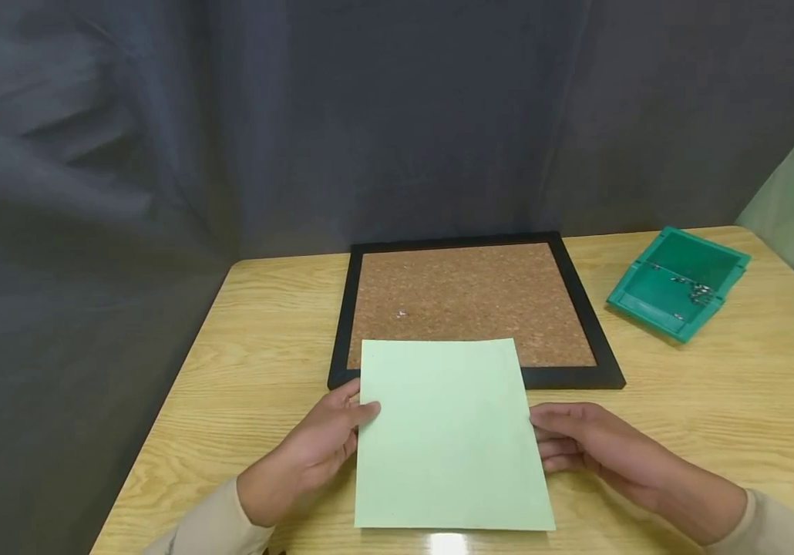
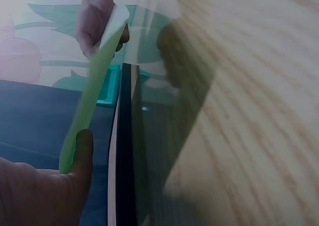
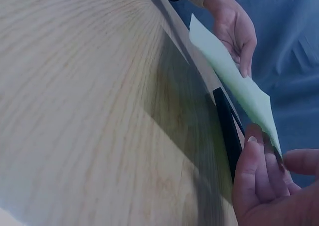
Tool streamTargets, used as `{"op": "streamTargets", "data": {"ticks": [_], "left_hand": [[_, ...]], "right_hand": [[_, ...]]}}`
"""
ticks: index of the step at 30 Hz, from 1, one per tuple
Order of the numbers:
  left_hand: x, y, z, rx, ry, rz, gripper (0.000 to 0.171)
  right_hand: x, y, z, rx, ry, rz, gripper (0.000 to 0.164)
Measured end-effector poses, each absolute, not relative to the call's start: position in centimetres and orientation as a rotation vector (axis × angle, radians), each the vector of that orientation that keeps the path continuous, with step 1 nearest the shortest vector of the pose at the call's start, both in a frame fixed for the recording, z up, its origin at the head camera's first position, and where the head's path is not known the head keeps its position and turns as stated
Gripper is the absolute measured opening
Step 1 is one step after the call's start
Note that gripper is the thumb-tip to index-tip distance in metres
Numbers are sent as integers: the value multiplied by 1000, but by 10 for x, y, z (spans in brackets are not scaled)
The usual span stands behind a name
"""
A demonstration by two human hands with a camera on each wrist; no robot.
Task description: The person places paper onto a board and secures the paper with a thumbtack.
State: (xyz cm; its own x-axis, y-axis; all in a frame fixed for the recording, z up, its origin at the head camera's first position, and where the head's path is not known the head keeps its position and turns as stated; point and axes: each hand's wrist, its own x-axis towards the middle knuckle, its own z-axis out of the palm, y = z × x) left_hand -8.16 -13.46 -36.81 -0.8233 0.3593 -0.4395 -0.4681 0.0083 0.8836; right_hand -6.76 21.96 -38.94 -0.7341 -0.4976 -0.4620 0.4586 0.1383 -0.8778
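Note:
A pale green sheet of paper (image 1: pixel 449 439) is held up above the table in front of a cork board (image 1: pixel 473 304), overlapping the board's near edge. My left hand (image 1: pixel 321 439) grips the sheet's left edge, thumb on the upper face and fingers behind. At the opposite edge, my right hand (image 1: pixel 598 447) holds the paper between thumb and fingers. The right wrist view shows fingers (image 3: pixel 256 171) beneath the sheet (image 3: pixel 234 81) and the thumb at its edge. Seen from the left wrist, the paper (image 2: pixel 94 91) is nearly edge-on, raised off the tabletop.
The board's black frame (image 1: pixel 573 378) lies flat on the wooden table (image 1: pixel 265 324). A small silvery bit (image 1: pixel 401 314) sits on the cork. To the right, a green plastic case (image 1: pixel 677 285) contains several small metal pieces. A dark curtain (image 1: pixel 411 116) hangs behind the table.

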Motion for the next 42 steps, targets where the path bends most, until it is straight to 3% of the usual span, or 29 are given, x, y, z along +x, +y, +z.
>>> {"op": "streamTargets", "data": {"ticks": [6, 11, 20, 42], "left_hand": [[-85, -134, -366, -121, 1690, 1918, 52], [-86, -130, -364, -199, 1685, 1974, 66], [-97, -115, -364, -251, 1712, 2062, 57], [-158, -90, -381, -342, 1804, 2153, 49]], "right_hand": [[-71, 215, -387, -21, 1729, -1683, 37], [-79, 214, -380, 6, 1853, -1668, 33], [-104, 217, -369, 56, 2030, -1676, 58], [-155, 198, -380, 142, 1902, -1830, 74]]}}
